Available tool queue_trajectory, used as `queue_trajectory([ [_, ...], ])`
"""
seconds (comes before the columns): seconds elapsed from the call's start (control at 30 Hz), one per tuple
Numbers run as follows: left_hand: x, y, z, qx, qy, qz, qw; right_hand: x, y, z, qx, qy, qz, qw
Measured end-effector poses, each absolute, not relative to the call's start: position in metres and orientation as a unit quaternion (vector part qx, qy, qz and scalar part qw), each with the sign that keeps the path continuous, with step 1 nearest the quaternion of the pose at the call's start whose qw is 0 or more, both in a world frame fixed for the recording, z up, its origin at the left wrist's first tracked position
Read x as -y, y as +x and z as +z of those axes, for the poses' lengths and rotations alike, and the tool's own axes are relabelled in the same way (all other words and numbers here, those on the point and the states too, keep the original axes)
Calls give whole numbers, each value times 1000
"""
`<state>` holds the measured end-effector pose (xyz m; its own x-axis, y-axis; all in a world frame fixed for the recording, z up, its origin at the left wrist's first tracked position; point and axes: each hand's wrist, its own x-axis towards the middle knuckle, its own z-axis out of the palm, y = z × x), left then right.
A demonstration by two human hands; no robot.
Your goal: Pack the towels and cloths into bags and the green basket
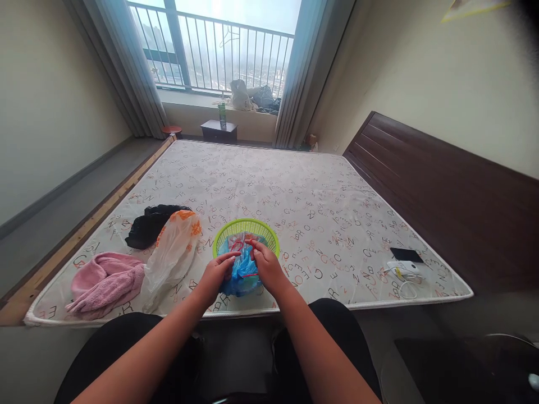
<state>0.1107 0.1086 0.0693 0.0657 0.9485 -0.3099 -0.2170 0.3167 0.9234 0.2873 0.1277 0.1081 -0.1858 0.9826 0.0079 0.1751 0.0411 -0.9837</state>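
A blue plastic bag point(238, 285) lies in and over the near side of a lime-green plastic basket point(269, 230) at the mattress's front edge. Above the bag, a thin red cord point(237, 246) forms a loop between my hands. My left hand point(219, 274) is closed in a pinch at the cord's left part, its fingertips beside the loop. My right hand point(267, 265) pinches the cord between thumb and forefinger. Another red strand shows lower on the bag. Clear plastic with red print shows inside the basket, partly hidden by my fingers.
Left of the basket lie a white plastic bag with orange print point(170, 264), a black plastic bag point(151, 224) and a pink fuzzy cloth point(107, 283). A black phone point(406, 255) and a white device with a cable point(403, 269) rest at right on the patterned mattress point(269, 179).
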Motion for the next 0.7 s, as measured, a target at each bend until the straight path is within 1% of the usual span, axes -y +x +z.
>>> queue_trajectory([
  [0.1, -110, 108, 67, -467, 317, 470, 679, -125, 285, 108, 665, -442, 475, 371],
  [0.2, -107, 111, 68, -451, 349, 436, 696, -123, 284, 108, 715, -404, 461, 336],
  [0.33, -103, 119, 69, -455, 379, 385, 708, -121, 283, 103, 705, -414, 466, 338],
  [0.57, -103, 122, 65, -496, 394, 383, 673, -125, 285, 97, 706, -451, 438, 326],
  [0.7, -102, 121, 71, -513, 403, 397, 646, -127, 287, 95, 706, -445, 464, 298],
])
